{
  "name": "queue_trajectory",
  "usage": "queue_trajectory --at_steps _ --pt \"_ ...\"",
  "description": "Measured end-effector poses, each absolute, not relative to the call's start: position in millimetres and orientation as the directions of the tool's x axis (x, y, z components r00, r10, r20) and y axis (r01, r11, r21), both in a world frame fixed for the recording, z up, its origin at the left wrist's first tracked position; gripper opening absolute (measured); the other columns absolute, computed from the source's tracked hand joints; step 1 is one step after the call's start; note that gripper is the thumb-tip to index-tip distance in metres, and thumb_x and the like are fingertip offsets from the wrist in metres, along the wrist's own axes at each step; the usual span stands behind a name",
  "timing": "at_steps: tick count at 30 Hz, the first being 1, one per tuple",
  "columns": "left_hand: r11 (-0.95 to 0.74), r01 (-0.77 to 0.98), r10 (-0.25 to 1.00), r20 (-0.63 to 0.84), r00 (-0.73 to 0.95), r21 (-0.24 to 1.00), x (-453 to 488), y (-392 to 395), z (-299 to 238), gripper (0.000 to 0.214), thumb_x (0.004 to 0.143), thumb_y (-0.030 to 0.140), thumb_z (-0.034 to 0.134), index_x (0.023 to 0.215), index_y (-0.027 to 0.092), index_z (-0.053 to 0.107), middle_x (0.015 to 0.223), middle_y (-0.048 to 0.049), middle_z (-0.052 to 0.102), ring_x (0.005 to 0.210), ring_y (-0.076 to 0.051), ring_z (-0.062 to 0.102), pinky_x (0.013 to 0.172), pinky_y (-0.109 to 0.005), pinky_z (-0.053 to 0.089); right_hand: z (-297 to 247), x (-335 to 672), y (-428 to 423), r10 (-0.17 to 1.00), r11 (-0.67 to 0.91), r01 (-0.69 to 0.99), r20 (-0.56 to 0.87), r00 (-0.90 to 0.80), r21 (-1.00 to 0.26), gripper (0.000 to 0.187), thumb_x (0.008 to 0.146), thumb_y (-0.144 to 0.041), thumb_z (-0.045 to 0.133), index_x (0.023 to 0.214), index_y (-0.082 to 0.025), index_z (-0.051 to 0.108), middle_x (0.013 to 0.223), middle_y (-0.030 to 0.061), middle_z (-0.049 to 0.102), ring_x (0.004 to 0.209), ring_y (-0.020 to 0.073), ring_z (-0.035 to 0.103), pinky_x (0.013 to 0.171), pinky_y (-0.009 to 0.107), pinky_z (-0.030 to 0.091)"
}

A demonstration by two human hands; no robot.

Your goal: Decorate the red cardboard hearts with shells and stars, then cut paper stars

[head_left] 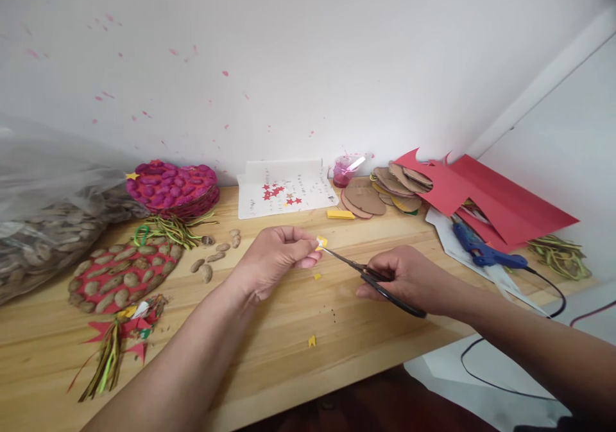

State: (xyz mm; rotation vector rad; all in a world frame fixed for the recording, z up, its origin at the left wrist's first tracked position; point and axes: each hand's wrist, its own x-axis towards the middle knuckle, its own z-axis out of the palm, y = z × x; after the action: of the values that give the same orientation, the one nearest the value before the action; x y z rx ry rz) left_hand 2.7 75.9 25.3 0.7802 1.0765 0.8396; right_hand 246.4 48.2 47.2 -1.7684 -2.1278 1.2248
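Between the thumb and fingers of my left hand [283, 252] is a small piece of yellow paper [323, 242] with a white patch on it. My right hand [404, 281] grips black-handled scissors [385, 287], whose blades point left and reach the paper's edge. Below them, small yellow scraps [312, 341] lie on the wooden table [269, 361]. A folded yellow strip [340, 214] rests farther back. Red paper stars [273, 192] sit on a white written sheet [250, 194] by the wall.
At left are a bag of peanuts [38, 239], a peanut-covered red disc [126, 275] and a stack of pink-painted pieces [171, 187]. A blue glue gun [486, 252] with a cord, red paper [520, 201], cardboard discs [364, 198] and a paint cup [342, 174] stand right.
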Motion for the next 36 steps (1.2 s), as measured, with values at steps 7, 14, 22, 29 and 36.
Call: queue_trajectory --at_steps 7,14,22,29,36 --pt "0.459 -0.208 0.882 -0.414 0.226 0.864 5 77 20 0.023 0.061 0.02 0.088 0.072 0.009 0.071 0.069 -0.0062 0.072 0.063 -0.01 0.066 0.065 -0.021 0.054 41 248 51 0.875 0.036 0.798 -0.366 -0.316 -0.602 0.05 0.072 -0.05 0.074 0.054 -0.021 0.037 0.054 -0.0058 0.034 0.054 0.0115 0.029 0.048 0.026 0.022" --pt "0.412 -0.236 0.904 -0.363 0.226 0.88 8 77 12 0.027 0.059 0.023 0.089 0.07 0.009 0.069 0.067 -0.0059 0.071 0.061 -0.01 0.064 0.062 -0.02 0.052 38 248 52 0.892 0.088 0.819 -0.322 -0.319 -0.567 0.051 0.073 -0.051 0.073 0.053 -0.021 0.036 0.053 -0.0056 0.034 0.054 0.0118 0.029 0.048 0.026 0.023" --pt "0.403 -0.232 0.912 -0.367 0.184 0.885 10 79 11 0.027 0.057 0.024 0.088 0.069 0.009 0.07 0.065 -0.0058 0.071 0.058 -0.01 0.063 0.059 -0.02 0.05 32 248 52 0.9 0.156 0.845 -0.279 -0.335 -0.511 0.051 0.074 -0.053 0.07 0.052 -0.021 0.037 0.05 -0.006 0.034 0.052 0.0113 0.028 0.048 0.026 0.021" --pt "0.358 -0.292 0.934 -0.337 0.121 0.887 7 82 9 0.03 0.054 0.027 0.091 0.07 0.01 0.072 0.069 -0.0045 0.072 0.063 -0.01 0.064 0.064 -0.02 0.052 35 250 49 0.906 0.092 0.83 -0.299 -0.298 -0.55 0.047 0.075 -0.053 0.07 0.057 -0.021 0.042 0.056 -0.0056 0.036 0.055 0.0117 0.031 0.05 0.026 0.023" --pt "0.35 -0.445 0.937 -0.315 0.152 0.824 9 77 13 0.034 0.057 0.031 0.092 0.077 0.01 0.073 0.08 -0.0069 0.074 0.076 -0.013 0.069 0.071 -0.02 0.056 26 242 41 0.894 -0.008 0.69 -0.313 -0.319 -0.724 0.037 0.08 -0.043 0.068 0.063 -0.02 0.044 0.063 -0.0054 0.032 0.06 0.012 0.031 0.054 0.027 0.024"
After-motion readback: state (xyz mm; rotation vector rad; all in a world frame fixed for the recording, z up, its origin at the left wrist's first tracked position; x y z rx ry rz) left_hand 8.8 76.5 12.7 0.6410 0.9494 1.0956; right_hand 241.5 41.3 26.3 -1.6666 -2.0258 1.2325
